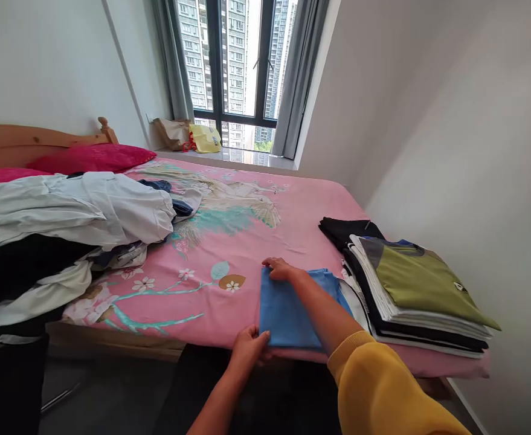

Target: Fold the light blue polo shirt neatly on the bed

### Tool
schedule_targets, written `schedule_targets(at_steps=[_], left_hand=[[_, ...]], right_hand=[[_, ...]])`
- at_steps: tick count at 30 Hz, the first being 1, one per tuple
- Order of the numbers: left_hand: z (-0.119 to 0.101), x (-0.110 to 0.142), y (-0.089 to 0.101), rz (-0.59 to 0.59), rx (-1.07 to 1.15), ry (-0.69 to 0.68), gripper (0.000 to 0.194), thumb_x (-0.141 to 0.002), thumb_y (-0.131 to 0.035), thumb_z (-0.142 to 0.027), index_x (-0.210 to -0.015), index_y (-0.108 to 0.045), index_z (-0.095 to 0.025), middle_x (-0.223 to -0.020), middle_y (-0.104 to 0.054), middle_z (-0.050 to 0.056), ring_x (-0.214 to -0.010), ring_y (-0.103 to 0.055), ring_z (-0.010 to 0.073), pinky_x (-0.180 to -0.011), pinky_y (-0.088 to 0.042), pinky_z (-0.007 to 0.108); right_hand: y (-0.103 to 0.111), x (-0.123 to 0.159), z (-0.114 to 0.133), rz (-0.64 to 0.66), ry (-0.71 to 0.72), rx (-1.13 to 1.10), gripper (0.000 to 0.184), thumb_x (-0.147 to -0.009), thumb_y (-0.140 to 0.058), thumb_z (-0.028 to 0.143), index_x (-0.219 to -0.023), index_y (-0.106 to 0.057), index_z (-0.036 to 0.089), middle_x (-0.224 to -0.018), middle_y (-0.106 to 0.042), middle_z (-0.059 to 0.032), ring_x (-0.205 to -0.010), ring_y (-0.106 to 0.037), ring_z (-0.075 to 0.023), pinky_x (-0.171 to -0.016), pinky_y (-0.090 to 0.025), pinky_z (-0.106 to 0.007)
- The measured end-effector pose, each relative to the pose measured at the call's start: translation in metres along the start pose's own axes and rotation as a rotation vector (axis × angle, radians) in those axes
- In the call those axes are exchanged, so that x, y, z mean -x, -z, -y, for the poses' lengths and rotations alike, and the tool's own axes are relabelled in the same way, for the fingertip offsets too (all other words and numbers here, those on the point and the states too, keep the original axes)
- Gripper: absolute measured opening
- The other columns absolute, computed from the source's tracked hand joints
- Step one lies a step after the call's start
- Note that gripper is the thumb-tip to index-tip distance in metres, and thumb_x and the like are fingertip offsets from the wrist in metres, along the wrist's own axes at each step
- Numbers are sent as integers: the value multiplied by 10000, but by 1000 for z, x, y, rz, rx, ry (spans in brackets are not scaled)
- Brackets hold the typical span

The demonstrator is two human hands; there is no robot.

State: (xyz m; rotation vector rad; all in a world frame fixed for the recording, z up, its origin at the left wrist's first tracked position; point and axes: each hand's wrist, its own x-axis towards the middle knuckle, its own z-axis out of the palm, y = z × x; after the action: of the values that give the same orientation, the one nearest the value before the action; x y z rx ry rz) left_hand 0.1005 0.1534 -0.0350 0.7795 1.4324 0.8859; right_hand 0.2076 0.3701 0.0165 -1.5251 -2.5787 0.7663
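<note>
As the left hand (247, 345) pinches the rectangular blue cloth (287, 311), folding seems the step; right hand (279, 268) grip, unclear; next likely needs squared edges.

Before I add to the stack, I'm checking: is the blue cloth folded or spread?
Folded: the blue cloth lies in a compact rectangle, with overlapping layers showing at its far right corner.

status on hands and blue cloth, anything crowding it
Left hand at blue cloth, near left corner; right hand, far left corner. Cloth on bed. Folded clothes close on right.
</note>
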Motion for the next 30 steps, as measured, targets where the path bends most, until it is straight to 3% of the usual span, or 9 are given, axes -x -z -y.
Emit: schedule_targets(at_steps=[7, 12, 14, 17, 20, 23, 25, 27, 30], left_hand=[[4, 2, -11, -40, 117, -78, 317, -612, -682, -429, -775, -568, -182, -575, -592, -36, -347, -477, 68, -298, -294, 173], [-5, 15, -20, -45, 359, -23, 374, -634, -665, -440, -866, -486, -208, -708, -573, -25, -507, -634, 129, -273, -223, 147], [-26, 16, -17, -19, 486, 16, 419, -627, -678, -426, -908, -434, -234, -788, -579, -23, -615, -685, 168, -290, -265, 140], [-86, 9, -6, 12, 534, -61, 396, -653, -676, -352, -916, -397, -254, -859, -582, -29, -770, -702, 205, -389, -438, 177], [-168, -3, 8, -10, 465, -329, 325, -691, -651, -293, -899, -411, -223, -843, -588, -22, -773, -694, 184, -579, -553, 276], [-244, -6, 20, -12, 301, -622, 250, -705, -635, -244, -891, -483, -175, -803, -591, -21, -774, -671, 137, -739, -535, 306], [-276, -3, 27, -12, 180, -766, 251, -694, -645, -241, -895, -529, -146, -779, -597, -24, -783, -648, 128, -819, -507, 349], [-285, 0, 34, -6, 78, -835, 284, -677, -669, -273, -899, -565, -131, -773, -620, -15, -804, -631, 140, -864, -482, 383], [-253, -2, 46, -5, -87, -845, 318, -668, -684, -362, -886, -602, -146, -904, -684, 41, -916, -616, 188, -914, -451, 397]], right_hand=[[12, -22, 9, 255, 12, -6, 459, -474, -577, 72, -882, -709, 237, -829, -685, 6, -606, -600, -129, -522, -435, -204], [41, -5, 5, 235, 59, -9, 212, -526, -621, 137, -711, -699, 207, -637, -648, 39, -533, -554, -110, -486, -387, -191], [68, 6, -1, 131, 83, -10, 201, -564, -614, 138, -736, -694, 206, -650, -647, 45, -578, -554, -107, -523, -387, -187], [127, 25, -11, -83, 95, 2, 202, -611, -607, 121, -786, -682, 189, -689, -639, 42, -654, -546, -105, -595, -391, -189], [193, 47, -18, -322, 109, -13, 157, -664, -609, 141, -813, -660, 153, -655, -594, 45, -630, -523, -83, -625, -402, -193], [241, 71, -21, -576, 202, -196, 133, -699, -612, 164, -817, -626, 106, -573, -537, 55, -520, -498, -52, -586, -429, -211], [254, 85, -21, -655, 283, -344, 163, -720, -604, 171, -860, -602, 89, -572, -546, 47, -497, -525, -60, -556, -448, -228], [247, 97, -21, -704, 331, -413, 166, -732, -589, 169, -882, -583, 98, -621, -589, 25, -545, -578, -91, -562, -471, -248], [199, 112, -24, -808, 292, -355, 116, -737, -588, 186, -846, -581, 147, -761, -655, -10, -705, -622, -135, -670, -500, -292]])
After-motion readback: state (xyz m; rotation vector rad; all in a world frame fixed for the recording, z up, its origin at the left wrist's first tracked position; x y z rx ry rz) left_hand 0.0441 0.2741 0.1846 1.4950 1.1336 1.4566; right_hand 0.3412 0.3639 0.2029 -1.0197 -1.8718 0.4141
